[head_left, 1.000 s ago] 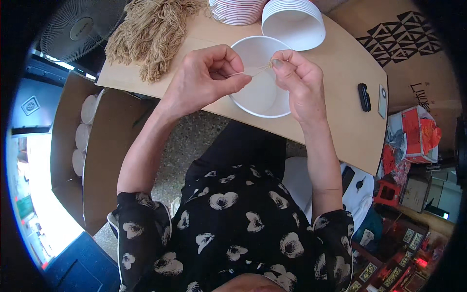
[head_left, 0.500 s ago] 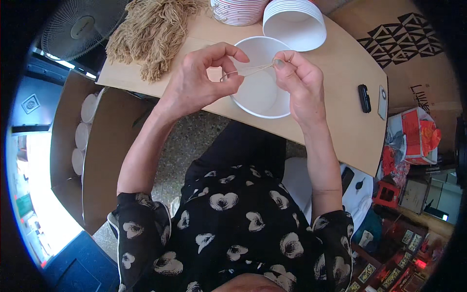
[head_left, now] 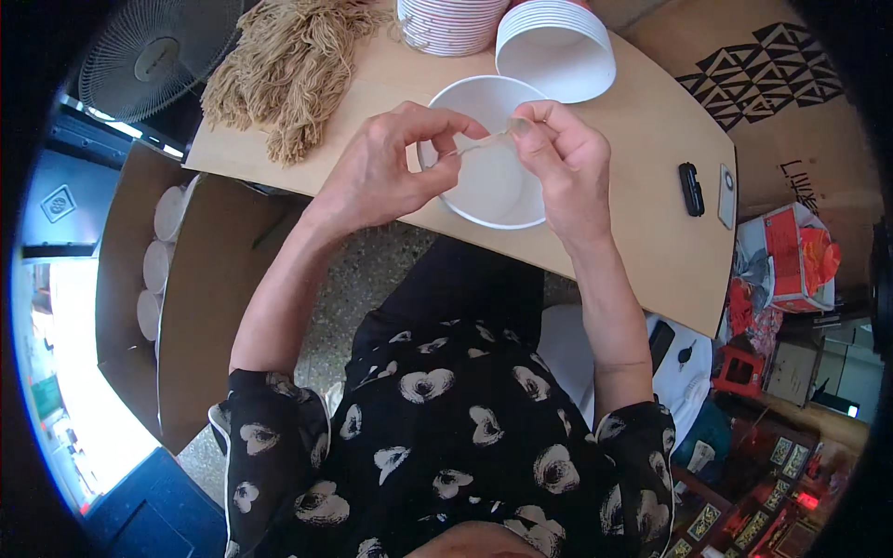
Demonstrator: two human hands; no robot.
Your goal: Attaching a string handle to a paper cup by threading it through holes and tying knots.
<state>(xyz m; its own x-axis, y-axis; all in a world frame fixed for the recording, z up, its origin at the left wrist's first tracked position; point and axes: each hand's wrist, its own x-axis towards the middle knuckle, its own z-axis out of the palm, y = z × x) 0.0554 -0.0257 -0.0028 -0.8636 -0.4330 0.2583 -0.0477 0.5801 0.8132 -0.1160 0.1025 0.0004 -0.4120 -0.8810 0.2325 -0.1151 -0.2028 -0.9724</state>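
A thin tan string (head_left: 483, 143) stretches between my two hands above a white paper bowl (head_left: 498, 195). My left hand (head_left: 391, 167) has its fingers curled towards the thumb, with the string running into them. My right hand (head_left: 569, 163) pinches the other end between thumb and forefinger. The bowl stands upright near the table's front edge, and my hands cover parts of its rim. A shaggy heap of tan strings (head_left: 284, 79) lies on the table left of my hands.
Behind the bowl are a tilted stack of white bowls (head_left: 556, 60) and an upright bowl stack (head_left: 451, 26). A black case (head_left: 691, 190) lies on the wooden table (head_left: 642, 232) at right. Left of the table, a cardboard box (head_left: 219, 270) holds white bowls. A fan (head_left: 153, 60) stands behind it.
The string has gone from an open loop to a shorter, narrower strand. My right hand has shifted slightly left, while both hands stay over the bowl.
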